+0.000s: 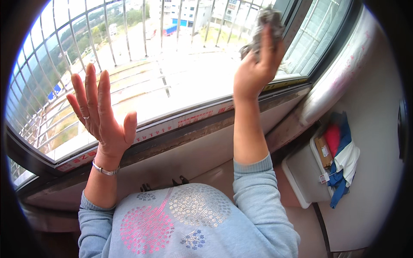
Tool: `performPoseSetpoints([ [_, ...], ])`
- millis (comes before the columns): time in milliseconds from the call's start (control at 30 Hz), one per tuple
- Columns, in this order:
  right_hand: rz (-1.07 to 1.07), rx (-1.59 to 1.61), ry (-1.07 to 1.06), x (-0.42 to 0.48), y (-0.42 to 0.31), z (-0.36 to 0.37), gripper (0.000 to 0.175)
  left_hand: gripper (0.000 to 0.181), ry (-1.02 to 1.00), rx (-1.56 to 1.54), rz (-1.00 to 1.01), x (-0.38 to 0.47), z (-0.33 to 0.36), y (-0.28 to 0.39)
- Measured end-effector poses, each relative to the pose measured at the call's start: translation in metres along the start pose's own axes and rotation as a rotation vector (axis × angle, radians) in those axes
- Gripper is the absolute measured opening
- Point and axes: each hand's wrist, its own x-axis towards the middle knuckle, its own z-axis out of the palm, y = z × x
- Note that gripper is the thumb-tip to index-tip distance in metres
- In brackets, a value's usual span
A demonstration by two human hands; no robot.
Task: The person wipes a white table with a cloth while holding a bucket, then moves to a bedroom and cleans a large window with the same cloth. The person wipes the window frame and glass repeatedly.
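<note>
My right hand (258, 69) is raised at the upper right, gripping a crumpled grey cloth (267, 29), whose edges are blurred. It is beside the dark upright window frame (292, 27), in front of the glass. On the left, my left hand (105, 113) is held up with its fingers spread and nothing in it. Whether its fingertips touch the window pane (180, 77) cannot be seen. A ring and a metal bracelet (105, 171) are on that hand and wrist.
Metal security bars (129, 35) stand outside the window. The lower window frame (180, 124) bears red printing. A shiny wrapped pipe (342, 71) rises at the right. Below it are a light plastic bin (303, 171), a cardboard box (322, 150) and blue-and-white clothing (345, 164).
</note>
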Motion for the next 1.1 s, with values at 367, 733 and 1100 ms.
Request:
performPoseSetpoints([
  [367, -0.256, 0.678, -0.342, 0.007, -0.087, 0.014, 0.035, 0.075, -0.002, 0.004, 0.028, 0.021, -0.022, 0.004],
  [733, -0.459, 0.667, -0.157, 0.117, -0.124, 0.055, 0.04, 0.066, 0.301, 0.146, 0.071, 0.148, -0.014, -0.045],
  [1100, -0.44, 0.139, 0.179, 0.253, -0.003, 0.085, 0.044, 0.073, 0.299, 0.166, 0.021, 0.152, -0.009, -0.039],
])
